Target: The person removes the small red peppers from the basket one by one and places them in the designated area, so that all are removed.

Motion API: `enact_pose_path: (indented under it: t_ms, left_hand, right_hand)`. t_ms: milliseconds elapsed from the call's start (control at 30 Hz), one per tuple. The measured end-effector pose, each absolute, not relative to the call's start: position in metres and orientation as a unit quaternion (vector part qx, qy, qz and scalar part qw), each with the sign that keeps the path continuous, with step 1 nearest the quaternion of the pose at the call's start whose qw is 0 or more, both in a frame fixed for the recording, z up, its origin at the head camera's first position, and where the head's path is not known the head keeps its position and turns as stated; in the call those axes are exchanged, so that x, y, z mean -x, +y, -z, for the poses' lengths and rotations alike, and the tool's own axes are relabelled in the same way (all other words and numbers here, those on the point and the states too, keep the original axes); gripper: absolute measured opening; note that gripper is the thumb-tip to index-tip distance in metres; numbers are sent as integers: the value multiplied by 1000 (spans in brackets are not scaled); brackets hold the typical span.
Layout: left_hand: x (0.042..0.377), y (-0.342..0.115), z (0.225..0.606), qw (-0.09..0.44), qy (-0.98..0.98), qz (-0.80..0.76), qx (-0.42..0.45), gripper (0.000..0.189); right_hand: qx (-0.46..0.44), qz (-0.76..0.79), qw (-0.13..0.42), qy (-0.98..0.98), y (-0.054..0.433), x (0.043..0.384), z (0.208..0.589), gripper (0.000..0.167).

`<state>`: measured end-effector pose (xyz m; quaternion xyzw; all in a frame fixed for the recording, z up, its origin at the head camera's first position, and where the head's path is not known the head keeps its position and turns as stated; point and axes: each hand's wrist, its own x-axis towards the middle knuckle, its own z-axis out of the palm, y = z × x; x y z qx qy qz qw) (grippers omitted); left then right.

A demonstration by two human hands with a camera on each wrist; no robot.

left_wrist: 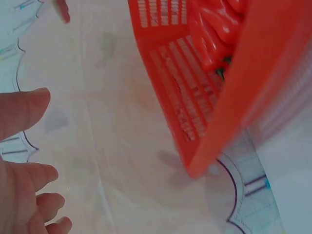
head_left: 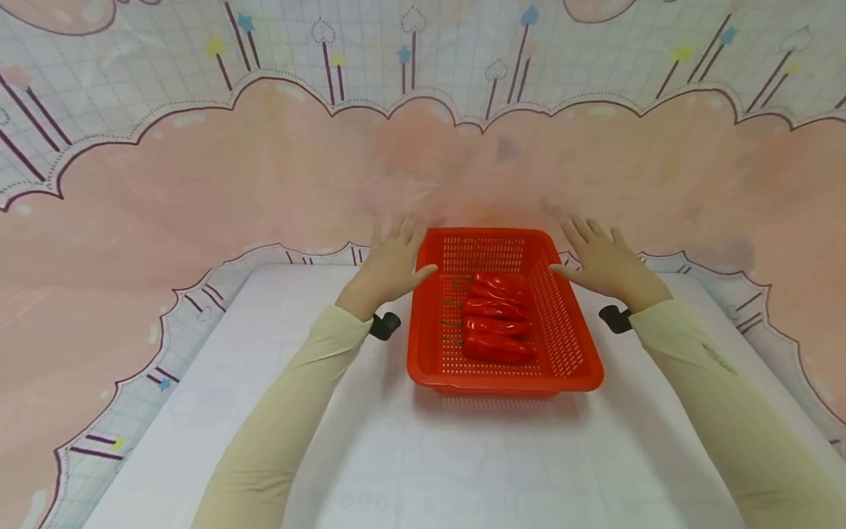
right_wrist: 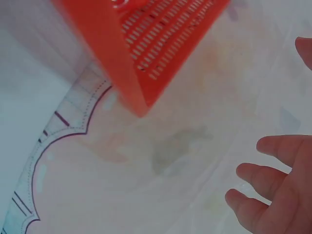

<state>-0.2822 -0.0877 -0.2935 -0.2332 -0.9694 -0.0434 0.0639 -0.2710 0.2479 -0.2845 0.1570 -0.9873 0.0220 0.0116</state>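
In the head view we've got four red peppers [head_left: 497,327] lined up in the red basket [head_left: 509,383], stems left, probably so they lie flat. Left hand [head_left: 393,266] and right hand [head_left: 604,266] flank it, arms [head_left: 284,411] stretched forward. Left wrist view: fingers spread, gripping nothing, off the basket. Right wrist: same, splayed and empty.

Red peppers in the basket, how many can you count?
4 visible, side by side in the red basket: the farthest pepper, second pepper, third pepper and nearest pepper. Any underneath would be hidden.
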Motion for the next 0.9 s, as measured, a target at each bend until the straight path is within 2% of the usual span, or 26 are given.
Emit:
enact_pose_path:
  t_ms: [233, 333, 700, 900]
  left_hand:
    - [278, -72, 288, 61, -964, 18, 258, 78]
    - [277, -63, 287, 40, -961, 16, 274, 78]
    - [283, -45, 291, -101, -929, 132, 331, 60]
    - [297, -47, 292, -190, -885, 244, 348, 54]
  right_hand:
    - [-154, -34, -3, -988, 259, 259, 293, 85]
    - [-155, -35, -2, -987, 266, 255, 298, 86]
    - [-159, -27, 0, -987, 277, 239, 314, 87]
    - [-203, -25, 14, -979, 274, 233, 322, 82]
